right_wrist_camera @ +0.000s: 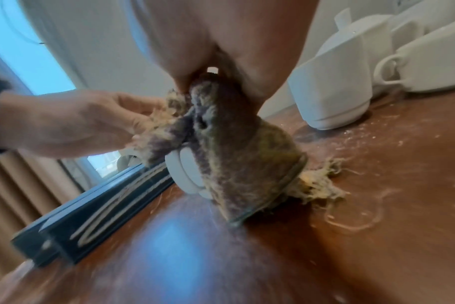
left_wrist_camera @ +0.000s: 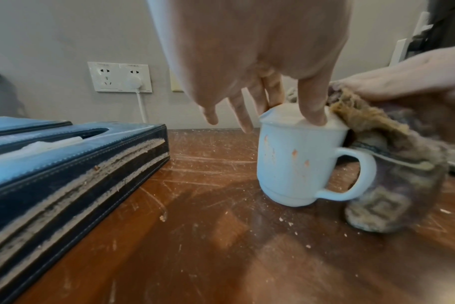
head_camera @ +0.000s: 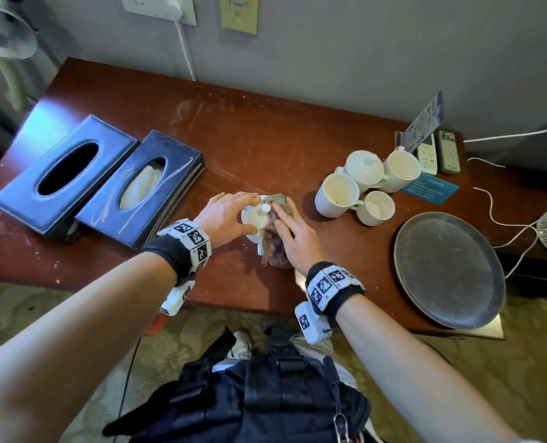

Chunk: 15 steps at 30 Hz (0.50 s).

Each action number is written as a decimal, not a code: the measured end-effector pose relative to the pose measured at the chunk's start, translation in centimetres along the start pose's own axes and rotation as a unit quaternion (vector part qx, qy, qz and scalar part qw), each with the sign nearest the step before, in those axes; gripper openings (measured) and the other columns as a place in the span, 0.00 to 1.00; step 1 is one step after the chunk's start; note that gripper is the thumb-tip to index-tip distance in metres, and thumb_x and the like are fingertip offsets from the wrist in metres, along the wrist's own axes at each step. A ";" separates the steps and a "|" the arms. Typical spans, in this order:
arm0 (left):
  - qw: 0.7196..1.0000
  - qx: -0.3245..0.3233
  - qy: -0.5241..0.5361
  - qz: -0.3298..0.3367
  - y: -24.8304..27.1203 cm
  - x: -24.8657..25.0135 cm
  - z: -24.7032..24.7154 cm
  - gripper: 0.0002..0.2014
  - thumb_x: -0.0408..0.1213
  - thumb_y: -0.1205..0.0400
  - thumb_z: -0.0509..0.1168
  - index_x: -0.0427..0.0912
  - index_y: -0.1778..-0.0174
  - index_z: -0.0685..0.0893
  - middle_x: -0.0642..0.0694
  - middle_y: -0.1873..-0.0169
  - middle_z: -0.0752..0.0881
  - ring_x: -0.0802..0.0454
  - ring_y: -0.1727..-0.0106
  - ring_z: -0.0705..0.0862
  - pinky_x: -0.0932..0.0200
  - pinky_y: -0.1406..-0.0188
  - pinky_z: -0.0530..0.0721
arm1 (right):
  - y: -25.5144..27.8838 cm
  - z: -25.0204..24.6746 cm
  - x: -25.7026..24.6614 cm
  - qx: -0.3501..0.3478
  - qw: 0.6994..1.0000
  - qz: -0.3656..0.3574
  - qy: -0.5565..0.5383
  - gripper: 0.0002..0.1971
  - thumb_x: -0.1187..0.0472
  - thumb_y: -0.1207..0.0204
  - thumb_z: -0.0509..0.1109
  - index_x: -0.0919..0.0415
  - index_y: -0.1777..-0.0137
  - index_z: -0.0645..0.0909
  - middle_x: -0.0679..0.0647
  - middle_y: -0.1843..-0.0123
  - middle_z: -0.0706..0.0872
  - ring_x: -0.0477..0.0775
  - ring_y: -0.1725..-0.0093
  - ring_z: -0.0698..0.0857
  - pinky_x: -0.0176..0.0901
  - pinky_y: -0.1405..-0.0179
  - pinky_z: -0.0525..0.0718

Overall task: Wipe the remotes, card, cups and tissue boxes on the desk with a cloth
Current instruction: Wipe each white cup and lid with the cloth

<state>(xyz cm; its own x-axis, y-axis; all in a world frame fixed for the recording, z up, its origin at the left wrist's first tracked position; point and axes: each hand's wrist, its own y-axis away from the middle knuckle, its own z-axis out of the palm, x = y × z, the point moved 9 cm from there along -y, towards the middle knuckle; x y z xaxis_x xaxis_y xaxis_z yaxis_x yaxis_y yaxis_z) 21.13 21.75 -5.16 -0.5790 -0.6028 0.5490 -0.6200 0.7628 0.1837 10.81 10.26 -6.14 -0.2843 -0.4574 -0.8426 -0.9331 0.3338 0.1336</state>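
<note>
The lidded cup stands upright near the front middle of the worktop, between the two tissue boxes and the cluster of other cups. The left hand steadies it from above, its straight fingers resting on the lid and curling round nothing. The right hand presses a frayed cloth against the cup's handle side, fingers lying fairly flat over the cloth rather than bunching it. To do this step well, I would keep firm downward pressure on the lid so that neither it nor the cup shifts, and draw the cloth round the wall and through the handle loop, turning the cup rather than chasing it. The left wrist view shows what the head view cannot: orange drip stains on the cup wall facing away from the cloth, so that side seems to need a pass, and crumbs on the worktop at its base. The right wrist view shows the cloth draped down to the worktop with loose threads trailing, which could snag on the handle. Only the head view shows the remotes and the card at the far right.
</note>
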 end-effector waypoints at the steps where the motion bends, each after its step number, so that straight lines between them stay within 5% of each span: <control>1: 1.000 -0.001 -0.004 0.003 -0.1 0.1 0.0 0.31 0.46 0.20 0.73 0.47 0.21 0.72 0.51 0.22 0.74 0.50 0.21 0.70 0.50 0.17 0.53 | -0.8 0.0 0.0 0.004 1.000 0.010 -0.025 0.20 0.55 0.13 0.61 0.46 0.22 0.74 0.48 0.14 0.61 0.37 0.20 0.62 0.30 0.22 0.57; 6: 1.000 -0.002 -0.020 -0.005 -0.1 0.2 -0.3 0.31 0.47 0.21 0.73 0.48 0.21 0.73 0.52 0.21 0.73 0.50 0.20 0.69 0.50 0.16 0.52 | -3.5 -0.3 -0.2 0.004 0.997 0.048 -0.052 0.19 0.56 0.14 0.62 0.50 0.24 0.77 0.50 0.18 0.71 0.46 0.19 0.66 0.37 0.19 0.60; 10: 0.998 -0.016 -0.066 -0.006 0.0 0.5 -0.2 0.31 0.49 0.20 0.71 0.49 0.21 0.72 0.53 0.21 0.73 0.50 0.21 0.70 0.47 0.15 0.49 | -0.6 -0.6 0.4 0.012 0.998 0.035 -0.046 0.20 0.59 0.16 0.66 0.49 0.24 0.77 0.50 0.21 0.74 0.46 0.22 0.71 0.33 0.23 0.65; 15: 0.997 -0.031 -0.074 -0.018 -0.1 0.8 -0.6 0.31 0.49 0.20 0.71 0.49 0.22 0.72 0.52 0.21 0.73 0.49 0.21 0.70 0.47 0.16 0.50 | 2.8 -2.6 5.1 0.027 0.993 0.112 -0.012 0.20 0.61 0.17 0.67 0.55 0.25 0.78 0.50 0.25 0.79 0.49 0.23 0.74 0.33 0.25 0.66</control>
<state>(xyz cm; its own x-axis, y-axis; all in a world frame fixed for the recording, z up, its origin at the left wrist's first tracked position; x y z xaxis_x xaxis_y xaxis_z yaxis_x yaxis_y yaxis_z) 21.08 21.34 -4.25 -0.6315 -0.6548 0.4153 -0.6103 0.7501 0.2547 6.16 6.72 -8.73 -0.4768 -0.3466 -0.8078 -0.8339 0.4689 0.2910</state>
